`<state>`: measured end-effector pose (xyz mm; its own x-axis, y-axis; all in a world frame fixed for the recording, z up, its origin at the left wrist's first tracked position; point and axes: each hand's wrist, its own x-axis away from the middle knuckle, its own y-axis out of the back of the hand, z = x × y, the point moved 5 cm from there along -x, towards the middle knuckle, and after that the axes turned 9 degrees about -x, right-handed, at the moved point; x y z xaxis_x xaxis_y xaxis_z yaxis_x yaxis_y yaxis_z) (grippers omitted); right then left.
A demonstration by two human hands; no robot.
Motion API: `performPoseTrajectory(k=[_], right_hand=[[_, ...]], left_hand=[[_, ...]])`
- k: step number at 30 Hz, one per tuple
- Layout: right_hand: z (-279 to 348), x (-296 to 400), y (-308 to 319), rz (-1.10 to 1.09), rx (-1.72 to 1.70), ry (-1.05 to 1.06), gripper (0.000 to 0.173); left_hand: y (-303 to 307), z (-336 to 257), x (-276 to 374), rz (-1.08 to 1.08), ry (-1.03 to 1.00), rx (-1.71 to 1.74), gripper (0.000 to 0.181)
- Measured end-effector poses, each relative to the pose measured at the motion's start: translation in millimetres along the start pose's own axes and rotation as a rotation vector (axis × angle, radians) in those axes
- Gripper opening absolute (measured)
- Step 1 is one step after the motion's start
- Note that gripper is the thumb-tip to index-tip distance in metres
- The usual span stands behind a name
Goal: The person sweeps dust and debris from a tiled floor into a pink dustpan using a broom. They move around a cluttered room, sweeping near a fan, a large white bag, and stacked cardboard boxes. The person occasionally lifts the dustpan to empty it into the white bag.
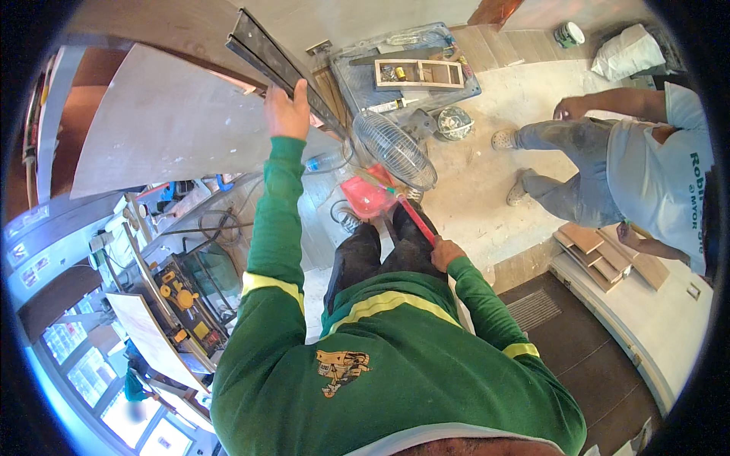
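Observation:
My left hand [287,111] is raised, with its thumb on the near face of a long, dark grooved profile [268,54] and its fingers round the edge. The profile leans at a slant beside a large pale board [165,122]. Low in front of my body, my right hand [446,253] grips the red handle [418,220] of a broom. Its green collar and bristles lie over a red dustpan [365,196] near my shoes. Just past the dustpan stands a fan with a wire guard [393,149].
A blue platform [353,85] carries a wooden tray [419,87] and a sealant cartridge [385,106]. A bucket [454,122] stands beside the fan. At right is another person [593,165], near stacked wood planks [596,256]. Cables [219,225] and a tool-laden workbench [185,296] are at left.

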<state>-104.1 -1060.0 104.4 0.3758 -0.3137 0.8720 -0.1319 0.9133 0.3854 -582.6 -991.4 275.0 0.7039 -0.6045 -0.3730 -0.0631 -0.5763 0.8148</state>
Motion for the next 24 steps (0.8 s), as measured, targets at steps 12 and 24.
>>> performPoseTrajectory(k=[12,24], right_hand=[[-15.1,-8.7,14.3,0.048,-0.093,-0.027,0.049],[-22.1,-21.1,34.6,0.057,-0.136,-0.038,0.046]], left_hand=[[-142.3,41.7,-116.3,-0.097,0.217,-0.077,0.043],[-115.2,-2.3,-166.6,-0.078,0.179,-0.118,0.043]])
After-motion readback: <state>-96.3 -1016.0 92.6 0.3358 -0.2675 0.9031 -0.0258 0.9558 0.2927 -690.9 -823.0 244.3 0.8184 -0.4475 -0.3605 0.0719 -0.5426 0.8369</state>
